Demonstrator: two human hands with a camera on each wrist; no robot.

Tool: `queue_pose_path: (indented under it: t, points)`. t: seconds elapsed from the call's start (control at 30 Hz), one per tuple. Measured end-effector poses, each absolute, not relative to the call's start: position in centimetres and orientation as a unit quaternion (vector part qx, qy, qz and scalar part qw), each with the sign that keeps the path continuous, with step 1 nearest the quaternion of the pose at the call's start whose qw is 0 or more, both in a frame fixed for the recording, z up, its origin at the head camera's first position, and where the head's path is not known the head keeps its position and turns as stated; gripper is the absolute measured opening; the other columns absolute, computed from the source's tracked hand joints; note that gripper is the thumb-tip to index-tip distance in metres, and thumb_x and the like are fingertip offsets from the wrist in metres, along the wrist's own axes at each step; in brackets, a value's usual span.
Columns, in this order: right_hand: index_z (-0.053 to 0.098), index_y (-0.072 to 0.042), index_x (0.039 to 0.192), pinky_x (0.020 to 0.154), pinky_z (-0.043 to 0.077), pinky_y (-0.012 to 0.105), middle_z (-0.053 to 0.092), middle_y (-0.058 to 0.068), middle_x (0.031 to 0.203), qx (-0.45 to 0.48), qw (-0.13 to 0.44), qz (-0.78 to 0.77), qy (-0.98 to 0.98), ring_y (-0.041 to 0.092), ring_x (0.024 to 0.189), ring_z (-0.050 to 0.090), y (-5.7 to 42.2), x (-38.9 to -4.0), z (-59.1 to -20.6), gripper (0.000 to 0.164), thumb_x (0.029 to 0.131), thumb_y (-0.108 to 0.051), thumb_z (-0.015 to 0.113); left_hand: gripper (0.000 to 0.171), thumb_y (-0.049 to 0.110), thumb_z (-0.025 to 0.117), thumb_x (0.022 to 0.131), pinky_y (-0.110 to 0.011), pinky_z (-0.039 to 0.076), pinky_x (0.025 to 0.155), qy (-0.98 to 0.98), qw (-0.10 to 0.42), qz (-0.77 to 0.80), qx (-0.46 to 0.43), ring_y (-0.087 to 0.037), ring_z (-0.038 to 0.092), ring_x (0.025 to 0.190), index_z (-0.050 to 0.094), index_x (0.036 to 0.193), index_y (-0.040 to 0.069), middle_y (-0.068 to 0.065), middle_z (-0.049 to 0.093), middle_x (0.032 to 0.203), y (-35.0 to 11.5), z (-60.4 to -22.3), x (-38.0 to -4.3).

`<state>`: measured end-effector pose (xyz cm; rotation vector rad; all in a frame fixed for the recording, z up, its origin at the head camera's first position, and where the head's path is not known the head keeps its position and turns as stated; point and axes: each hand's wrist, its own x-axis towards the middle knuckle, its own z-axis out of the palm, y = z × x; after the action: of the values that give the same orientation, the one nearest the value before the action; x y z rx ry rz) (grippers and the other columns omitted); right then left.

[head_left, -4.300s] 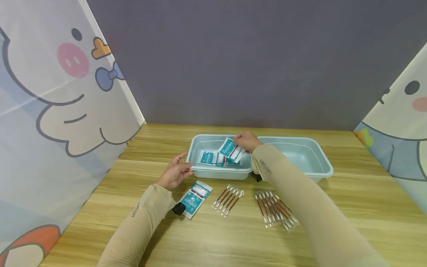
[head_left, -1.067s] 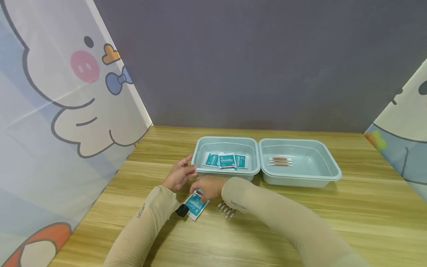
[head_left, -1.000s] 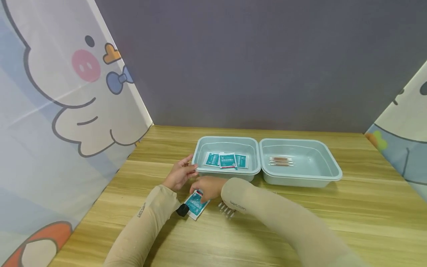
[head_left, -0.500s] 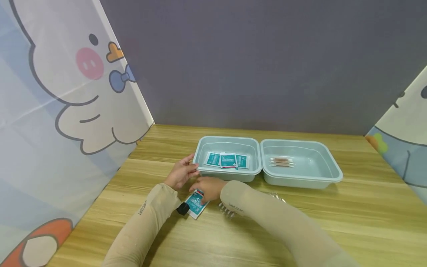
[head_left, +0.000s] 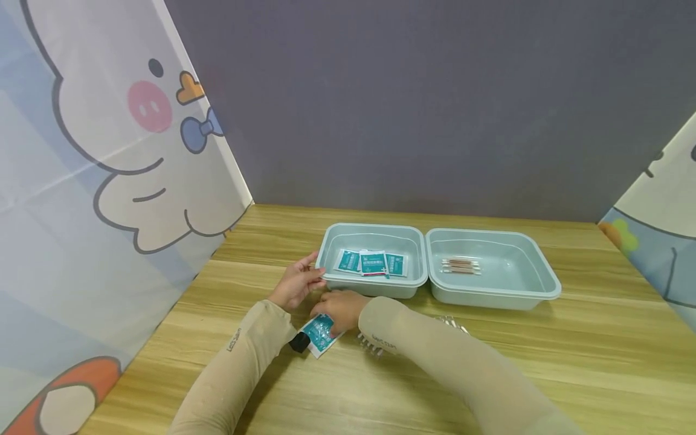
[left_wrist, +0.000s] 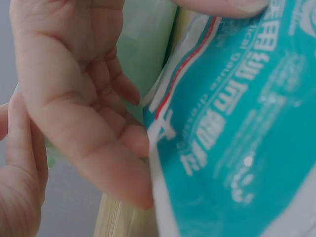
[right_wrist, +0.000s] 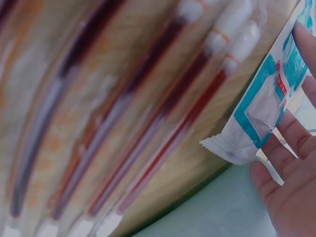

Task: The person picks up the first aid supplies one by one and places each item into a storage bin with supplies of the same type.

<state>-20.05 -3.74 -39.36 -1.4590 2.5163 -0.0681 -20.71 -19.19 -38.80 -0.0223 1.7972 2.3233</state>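
In the head view, my left hand (head_left: 296, 284) holds the left corner of a pale blue plastic tub (head_left: 375, 286), thumb on its rim. Several teal-and-white packets (head_left: 373, 263) lie flat inside that tub. Just in front of it, my right hand (head_left: 344, 309) pinches a gauze dressing packet (head_left: 322, 332), thumb on its printed face. The packet is slanted, and a black wrist camera (head_left: 299, 342) overlaps its left edge. Close up in the left wrist view, right fingers (left_wrist: 98, 148) sit along the packet's edge. In the right wrist view, its crimped white end (right_wrist: 227, 148) sticks out from the fingers.
To the right, a second pale blue tub (head_left: 492, 297) touches the first and holds a pack of cotton swabs (head_left: 461, 266). More wrapped swabs (head_left: 371, 345) lie on the wooden table (head_left: 304, 399), partly hidden by the right sleeve (head_left: 435, 344). A grey panel (head_left: 402, 109) rises behind.
Over four seconds, my right hand left a packet in the left tub and came down to the gauze packet on the table. Lately that packet has tilted slightly in its grip; my left hand stayed put.
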Motion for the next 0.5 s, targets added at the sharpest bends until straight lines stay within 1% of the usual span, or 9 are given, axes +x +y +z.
queue_pose_path:
  t: [0.2,0.37,0.5]
  points:
    - [0.062,-0.026,0.126,0.089,0.046,0.026,0.057,-0.004,0.115,-0.500,0.097,-0.013,0.860,0.009,0.102,0.052,-3.61,-19.82,-39.27,0.053,0.078,-0.032,0.081,0.063,-0.010,0.045,0.096,-0.014,0.054,0.064,0.608,0.104,0.787,-0.015,-0.007,0.061,0.063,0.016,0.151,-0.002,-0.009,0.056,0.088,-19.19,-38.96,-20.81]
    - [0.063,-0.027,0.125,0.086,0.048,0.024,0.058,-0.007,0.111,-0.503,0.085,-0.012,0.860,0.006,0.099,0.053,-3.48,-19.81,-39.44,0.052,0.077,-0.034,0.081,0.063,-0.009,0.045,0.096,-0.014,0.054,0.064,0.611,0.105,0.784,-0.017,-0.007,0.061,0.063,0.016,0.151,-0.001,-0.009,0.056,0.088,-19.21,-38.94,-20.76]
    - [0.064,-0.027,0.124,0.085,0.049,0.020,0.061,-0.008,0.108,-0.517,0.059,0.010,0.854,0.004,0.098,0.054,-3.33,-19.99,-39.49,0.045,0.081,-0.029,0.078,0.063,-0.009,0.046,0.096,-0.015,0.055,0.064,0.609,0.108,0.785,-0.015,-0.007,0.062,0.063,0.015,0.151,-0.001,-0.007,0.056,0.086,-19.20,-38.80,-20.77]
